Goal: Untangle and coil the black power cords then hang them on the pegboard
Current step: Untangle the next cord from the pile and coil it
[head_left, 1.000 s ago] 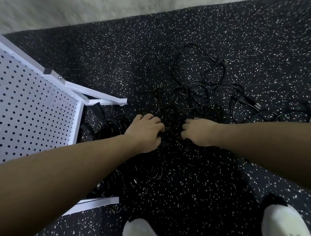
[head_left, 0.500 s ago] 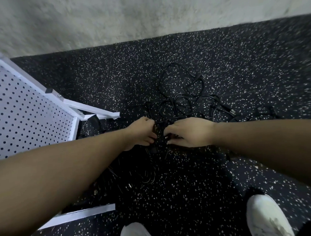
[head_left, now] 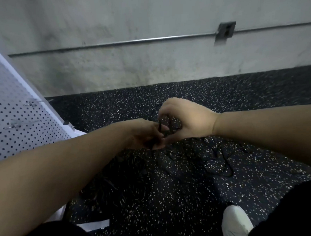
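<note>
Both hands' fingers [head_left: 165, 128] curled round one black cord [head_left: 160, 129] above floor tangle [head_left: 216, 161].

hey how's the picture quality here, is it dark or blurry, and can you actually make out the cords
Head view: dim and soft, with motion blur on the right hand and left hand; wide-angle bending curves the wall pipe; the black cords nearly vanish against the dark speckled floor; the white pegboard is the brightest, clearest part.
</note>
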`<action>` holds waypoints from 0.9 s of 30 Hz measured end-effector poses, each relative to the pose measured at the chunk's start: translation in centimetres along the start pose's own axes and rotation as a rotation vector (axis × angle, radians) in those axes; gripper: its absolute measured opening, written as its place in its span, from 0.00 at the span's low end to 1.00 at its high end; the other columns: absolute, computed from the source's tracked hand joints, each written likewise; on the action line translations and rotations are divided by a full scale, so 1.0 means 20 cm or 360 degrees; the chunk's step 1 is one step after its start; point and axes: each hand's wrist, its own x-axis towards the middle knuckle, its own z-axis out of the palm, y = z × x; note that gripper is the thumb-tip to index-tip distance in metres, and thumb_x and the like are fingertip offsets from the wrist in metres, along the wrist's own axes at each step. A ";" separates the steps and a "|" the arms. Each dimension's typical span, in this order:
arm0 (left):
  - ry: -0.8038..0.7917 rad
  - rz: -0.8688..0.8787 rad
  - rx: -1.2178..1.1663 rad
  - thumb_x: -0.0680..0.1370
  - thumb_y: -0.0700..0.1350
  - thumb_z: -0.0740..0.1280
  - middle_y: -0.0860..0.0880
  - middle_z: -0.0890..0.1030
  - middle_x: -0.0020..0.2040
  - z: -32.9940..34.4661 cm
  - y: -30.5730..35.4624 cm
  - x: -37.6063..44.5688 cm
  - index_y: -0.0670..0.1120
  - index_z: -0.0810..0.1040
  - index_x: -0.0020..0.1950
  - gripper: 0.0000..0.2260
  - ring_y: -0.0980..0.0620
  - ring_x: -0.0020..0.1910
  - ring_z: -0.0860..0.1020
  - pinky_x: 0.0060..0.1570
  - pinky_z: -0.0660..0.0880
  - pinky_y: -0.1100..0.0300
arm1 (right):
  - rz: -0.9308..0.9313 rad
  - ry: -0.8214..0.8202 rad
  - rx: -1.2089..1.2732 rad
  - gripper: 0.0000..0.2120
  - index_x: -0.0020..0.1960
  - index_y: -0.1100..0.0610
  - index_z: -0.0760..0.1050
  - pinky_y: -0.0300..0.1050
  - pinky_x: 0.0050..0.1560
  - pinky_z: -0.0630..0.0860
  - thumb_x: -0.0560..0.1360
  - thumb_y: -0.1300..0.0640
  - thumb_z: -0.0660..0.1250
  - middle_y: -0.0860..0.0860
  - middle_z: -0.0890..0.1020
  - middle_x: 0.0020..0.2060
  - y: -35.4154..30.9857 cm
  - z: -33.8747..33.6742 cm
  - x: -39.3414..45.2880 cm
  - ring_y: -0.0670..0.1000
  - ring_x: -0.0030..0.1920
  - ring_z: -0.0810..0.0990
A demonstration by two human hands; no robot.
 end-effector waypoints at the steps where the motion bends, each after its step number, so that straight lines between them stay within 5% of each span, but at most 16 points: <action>1: -0.0011 0.0052 0.0225 0.83 0.31 0.58 0.45 0.79 0.43 0.02 0.03 -0.06 0.42 0.76 0.64 0.14 0.53 0.36 0.79 0.35 0.77 0.60 | 0.0135 -0.0044 0.0002 0.39 0.71 0.51 0.71 0.43 0.64 0.69 0.66 0.32 0.76 0.47 0.75 0.65 -0.02 -0.05 -0.01 0.43 0.62 0.70; 4: 0.0032 0.0279 0.0714 0.83 0.35 0.62 0.49 0.77 0.38 0.12 0.13 -0.23 0.48 0.80 0.57 0.11 0.57 0.30 0.73 0.27 0.70 0.64 | 0.0480 -0.0275 0.0102 0.45 0.77 0.48 0.64 0.44 0.70 0.65 0.66 0.36 0.78 0.46 0.70 0.74 -0.05 -0.14 -0.04 0.46 0.71 0.68; 8: 0.0272 0.0532 0.0809 0.82 0.53 0.67 0.54 0.73 0.30 0.17 0.19 -0.35 0.53 0.81 0.46 0.08 0.57 0.25 0.68 0.25 0.63 0.63 | 0.0910 -0.0317 0.0772 0.14 0.51 0.53 0.80 0.43 0.51 0.76 0.72 0.47 0.78 0.47 0.83 0.44 -0.11 -0.22 -0.05 0.49 0.48 0.83; 11: 0.0547 0.0855 0.0769 0.83 0.53 0.66 0.59 0.74 0.28 0.17 0.18 -0.40 0.54 0.83 0.48 0.08 0.59 0.24 0.69 0.23 0.63 0.67 | 0.1011 -0.0264 0.1262 0.12 0.42 0.55 0.75 0.44 0.53 0.81 0.76 0.49 0.74 0.53 0.84 0.37 -0.11 -0.32 -0.09 0.51 0.43 0.86; 16: 0.0701 0.1061 0.0241 0.86 0.49 0.61 0.50 0.77 0.37 0.19 0.21 -0.44 0.47 0.79 0.50 0.10 0.57 0.28 0.75 0.27 0.72 0.65 | 0.1179 0.0064 0.1668 0.14 0.46 0.56 0.75 0.48 0.56 0.82 0.81 0.46 0.64 0.49 0.83 0.38 -0.10 -0.47 -0.14 0.51 0.47 0.85; 18: 0.0650 0.1073 0.0010 0.86 0.49 0.60 0.48 0.83 0.46 0.23 0.25 -0.43 0.46 0.75 0.48 0.11 0.53 0.42 0.83 0.41 0.81 0.58 | 0.1164 0.0250 0.1728 0.14 0.45 0.54 0.74 0.45 0.46 0.81 0.83 0.45 0.61 0.47 0.81 0.36 -0.14 -0.49 -0.13 0.48 0.40 0.82; 21: 0.0586 0.1010 -0.0080 0.88 0.50 0.54 0.42 0.85 0.54 0.33 0.29 -0.40 0.46 0.69 0.47 0.13 0.45 0.56 0.83 0.59 0.80 0.50 | 0.1216 0.0790 0.1767 0.14 0.43 0.52 0.71 0.39 0.29 0.66 0.84 0.46 0.59 0.45 0.73 0.34 -0.20 -0.48 -0.05 0.44 0.27 0.68; 23: 0.0519 0.0978 -0.0182 0.88 0.50 0.51 0.39 0.85 0.53 0.41 0.29 -0.37 0.47 0.66 0.47 0.13 0.43 0.55 0.84 0.61 0.79 0.49 | 0.1239 0.1065 0.1807 0.13 0.44 0.52 0.71 0.38 0.29 0.63 0.84 0.47 0.60 0.46 0.73 0.38 -0.23 -0.45 0.00 0.44 0.29 0.66; 27: 0.0376 0.0938 -0.0155 0.88 0.51 0.48 0.42 0.87 0.48 0.51 0.29 -0.34 0.49 0.64 0.47 0.13 0.43 0.48 0.86 0.53 0.75 0.51 | 0.1319 0.1264 0.2077 0.17 0.40 0.52 0.69 0.41 0.40 0.75 0.85 0.47 0.58 0.49 0.83 0.49 -0.21 -0.46 0.02 0.47 0.45 0.81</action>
